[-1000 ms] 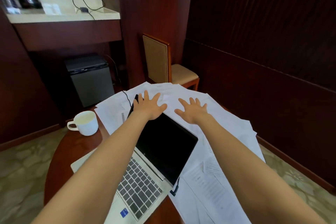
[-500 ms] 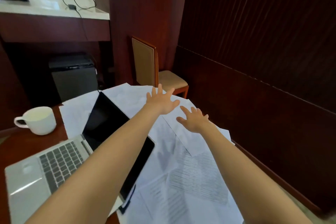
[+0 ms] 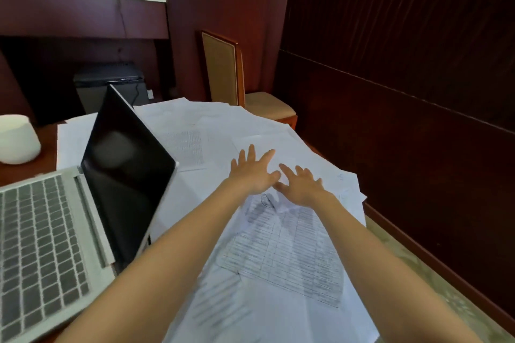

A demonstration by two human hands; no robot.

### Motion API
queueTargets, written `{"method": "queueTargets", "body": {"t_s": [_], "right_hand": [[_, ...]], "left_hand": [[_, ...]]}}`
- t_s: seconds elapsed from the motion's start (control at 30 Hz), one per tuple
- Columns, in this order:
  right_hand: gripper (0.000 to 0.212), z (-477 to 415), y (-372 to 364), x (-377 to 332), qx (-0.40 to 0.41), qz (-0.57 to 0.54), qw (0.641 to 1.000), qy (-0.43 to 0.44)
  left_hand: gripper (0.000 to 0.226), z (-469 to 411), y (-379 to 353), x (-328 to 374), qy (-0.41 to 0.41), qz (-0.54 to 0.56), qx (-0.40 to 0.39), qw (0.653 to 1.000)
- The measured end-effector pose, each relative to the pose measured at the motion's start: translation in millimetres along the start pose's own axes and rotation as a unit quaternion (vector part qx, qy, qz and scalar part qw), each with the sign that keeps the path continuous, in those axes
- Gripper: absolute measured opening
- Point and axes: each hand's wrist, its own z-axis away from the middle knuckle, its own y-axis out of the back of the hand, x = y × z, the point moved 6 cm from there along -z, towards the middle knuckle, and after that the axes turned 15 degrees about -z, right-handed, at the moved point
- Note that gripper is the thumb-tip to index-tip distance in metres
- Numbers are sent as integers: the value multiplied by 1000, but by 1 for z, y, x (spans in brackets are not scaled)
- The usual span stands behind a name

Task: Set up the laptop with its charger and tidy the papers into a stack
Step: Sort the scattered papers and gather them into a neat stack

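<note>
Loose white papers (image 3: 195, 131) lie spread over the right half of the round wooden table (image 3: 33, 167), some printed with tables. My left hand (image 3: 255, 171) and my right hand (image 3: 302, 185) lie side by side on the papers near the table's far right, fingers spread and straight. An open silver laptop (image 3: 41, 234) with a dark screen (image 3: 125, 167) stands at the left. A black charger cable (image 3: 122, 17) hangs from the white shelf at the back.
A white cup (image 3: 18, 139) stands at the far left of the table. A wooden chair (image 3: 231, 78) with a tan seat is behind the table. A dark mini fridge (image 3: 108, 78) sits under the shelf. Dark wood panelling runs along the right.
My view has swung right, so the laptop sits further left. Both hands have moved off the laptop's lid and onto the papers, coming close together.
</note>
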Motion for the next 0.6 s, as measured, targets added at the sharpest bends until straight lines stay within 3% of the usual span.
{"method": "queueTargets", "body": {"t_s": [0.23,0.33,0.43,0.6], "right_hand": [[82,9,-25,1,-22,-4,995,97],[79,13,-40,-3,-22,-19,993,118],[71,17,-53,-3,6,-38,989,145],[66,18,-58,0,90,-61,977,184]], "left_hand": [[62,18,-46,-2,58,28,27,998],[62,30,-62,-8,89,25,14,996],[62,42,-78,-18,130,47,9,990],[58,65,-95,-23,139,-21,79,987]]}}
